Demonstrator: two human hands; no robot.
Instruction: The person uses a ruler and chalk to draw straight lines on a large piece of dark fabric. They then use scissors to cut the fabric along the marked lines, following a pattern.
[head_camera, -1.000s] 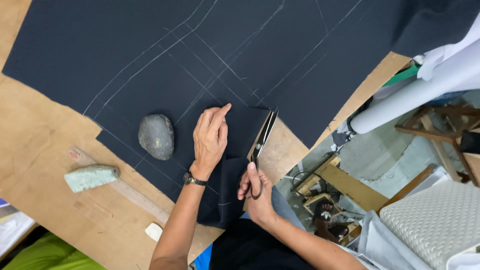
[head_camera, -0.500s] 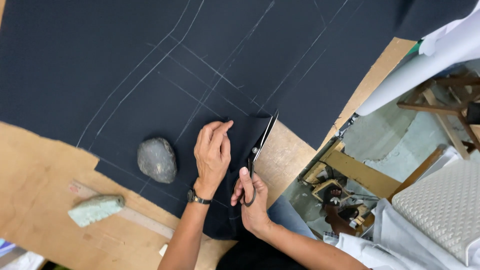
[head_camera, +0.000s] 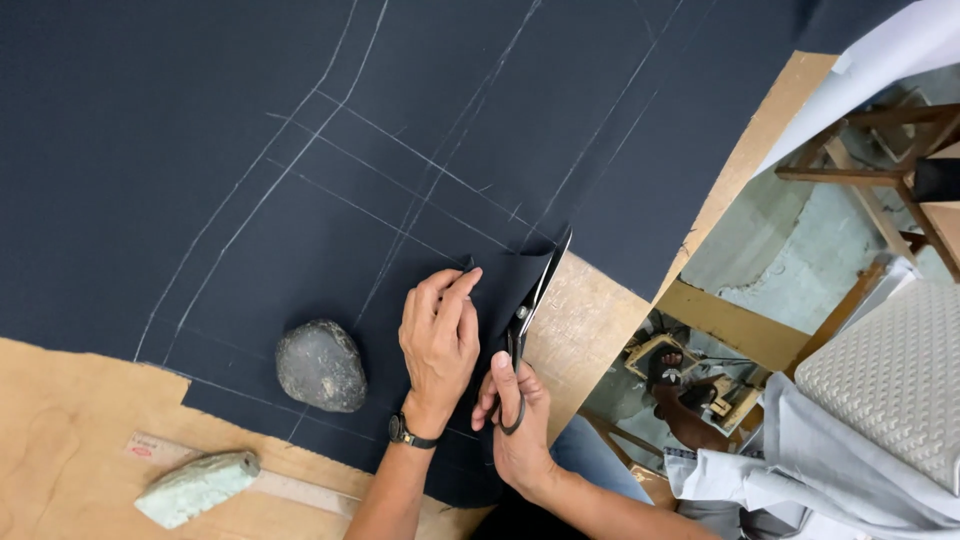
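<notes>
I see the right hand (head_camera: 515, 420) with fingers clamped through the handles of the scissors (head_camera: 532, 310), blades partly closed along the cloth (head_camera: 300, 150) at the right edge of the table (head_camera: 590, 320). The left hand (head_camera: 438, 345) lies flat on the cloth just beside the blades, fingers together, tips pinching up a small fold. My worry is those fingertips: they sit close to the cutting line, and a slip could nick them. The lifted fold could also drag the cloth and pull the cut off the chalk lines (head_camera: 400, 180). A stone (head_camera: 320, 365) weighs the cloth near the front edge; a second stone (head_camera: 197, 487) rests on a ruler (head_camera: 300, 487), off the cloth, holding nothing down.
</notes>
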